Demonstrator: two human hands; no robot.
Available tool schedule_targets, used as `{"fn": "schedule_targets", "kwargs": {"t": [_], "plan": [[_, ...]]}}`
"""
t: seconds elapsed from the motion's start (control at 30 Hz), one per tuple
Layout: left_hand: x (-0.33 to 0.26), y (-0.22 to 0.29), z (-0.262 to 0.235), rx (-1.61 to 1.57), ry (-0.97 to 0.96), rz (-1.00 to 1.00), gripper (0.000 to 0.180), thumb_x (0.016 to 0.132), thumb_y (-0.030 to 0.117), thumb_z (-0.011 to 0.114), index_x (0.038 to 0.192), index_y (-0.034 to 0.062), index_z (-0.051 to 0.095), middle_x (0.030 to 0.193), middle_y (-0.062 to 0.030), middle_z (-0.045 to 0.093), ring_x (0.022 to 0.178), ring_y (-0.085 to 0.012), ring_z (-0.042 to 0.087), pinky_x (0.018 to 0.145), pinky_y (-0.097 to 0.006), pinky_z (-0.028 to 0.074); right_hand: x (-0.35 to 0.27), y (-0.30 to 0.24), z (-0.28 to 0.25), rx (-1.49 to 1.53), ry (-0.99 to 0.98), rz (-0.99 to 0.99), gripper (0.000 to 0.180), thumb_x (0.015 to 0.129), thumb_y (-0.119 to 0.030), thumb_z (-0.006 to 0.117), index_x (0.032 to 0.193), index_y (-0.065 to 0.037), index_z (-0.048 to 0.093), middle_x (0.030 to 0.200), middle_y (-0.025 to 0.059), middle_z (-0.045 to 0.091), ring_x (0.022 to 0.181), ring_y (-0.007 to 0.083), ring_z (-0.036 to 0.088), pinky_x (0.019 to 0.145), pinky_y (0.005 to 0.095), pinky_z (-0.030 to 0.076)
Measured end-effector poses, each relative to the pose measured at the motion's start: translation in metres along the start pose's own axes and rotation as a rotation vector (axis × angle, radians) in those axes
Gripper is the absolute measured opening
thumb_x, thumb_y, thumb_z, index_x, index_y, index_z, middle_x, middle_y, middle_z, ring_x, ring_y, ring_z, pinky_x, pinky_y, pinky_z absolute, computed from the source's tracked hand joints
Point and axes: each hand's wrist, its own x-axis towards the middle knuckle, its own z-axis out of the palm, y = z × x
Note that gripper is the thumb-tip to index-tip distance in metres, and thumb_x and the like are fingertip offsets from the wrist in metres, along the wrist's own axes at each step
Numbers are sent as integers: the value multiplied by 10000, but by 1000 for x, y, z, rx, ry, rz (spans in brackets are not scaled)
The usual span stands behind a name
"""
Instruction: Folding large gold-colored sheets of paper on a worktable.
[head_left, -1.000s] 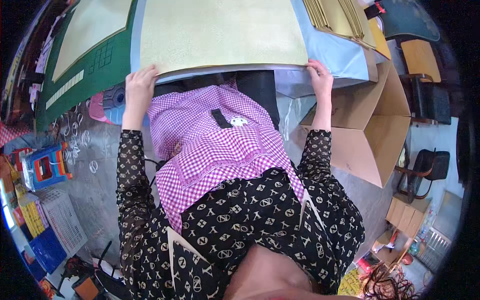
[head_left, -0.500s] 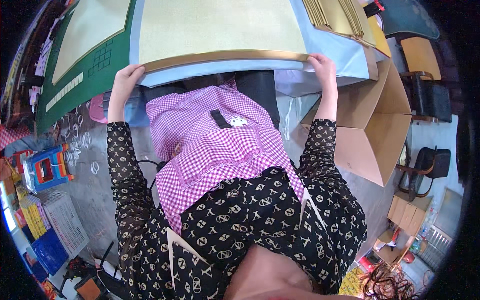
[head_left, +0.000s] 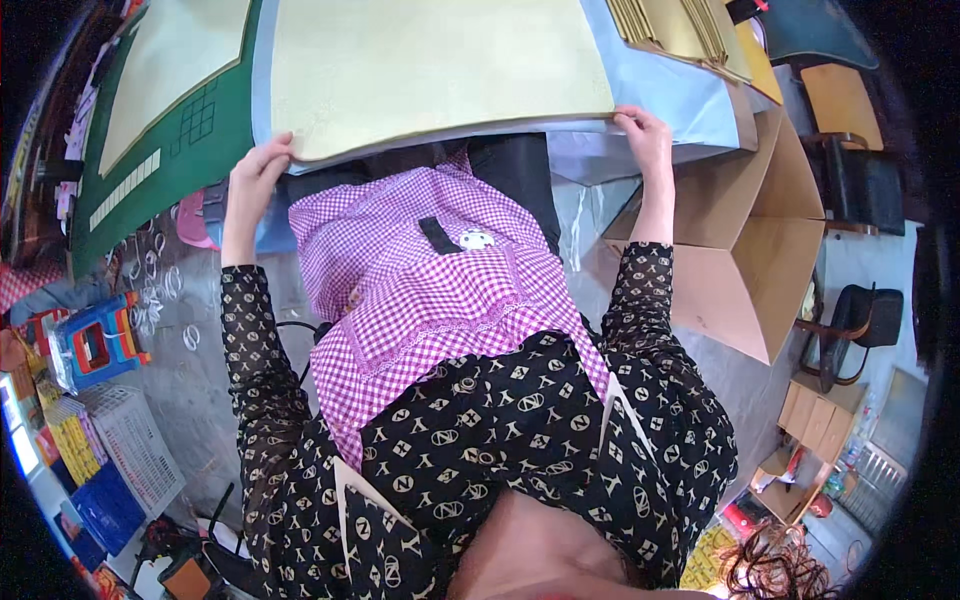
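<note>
A large pale yellow sheet [head_left: 440, 70] lies over the light blue cover [head_left: 670, 105] of the table in front of me. At its near left corner, my left hand [head_left: 256, 178] is closed, pinching the edge between thumb and fingers. My right hand [head_left: 648, 140] grips the near right corner in the same way. Between my hands the near edge bends slightly, and the blue cover hangs below it. Part of the sheet runs out of view at the top.
Folded gold sheets [head_left: 680, 30] are stacked at the far right. Left lies a green cutting mat [head_left: 170, 150] bearing another pale sheet [head_left: 175, 70]. A cardboard box [head_left: 740, 240] stands open at my right. Stools [head_left: 95, 345] and a white crate [head_left: 135, 450] sit at lower left.
The gold band along the sheet's near edge has gone from sight; pale surface now reaches that edge. My left hand has dropped slightly nearer me, while my right hand has barely moved.
</note>
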Motion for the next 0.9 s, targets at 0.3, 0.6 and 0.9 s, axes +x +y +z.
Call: {"fn": "schedule_targets", "kwargs": {"t": [0.3,0.6,0.9], "plan": [[-12,10,10,545,42,375,105,791,44,622,895,30,634,1128,-134,636,1030,-298,596,891,-372,436,-12,-1,8,168,80,2,173,816,-63,620,968,-14,688,767,18,667,704,81,607,676,221,483],[7,9,7,610,9,274,86,805,101,620,880,69,648,1098,-79,658,1034,-235,600,877,-359,406,20,-4,16,292,21,-27,181,820,-83,641,975,-1,687,913,42,690,847,108,616,776,250,489],[34,2,15,500,120,343,110,809,73,625,900,16,650,1033,-127,675,936,-291,646,804,-364,498,57,-21,17,324,115,-109,172,820,-71,635,965,6,689,995,64,688,892,111,619,816,250,486]]}}
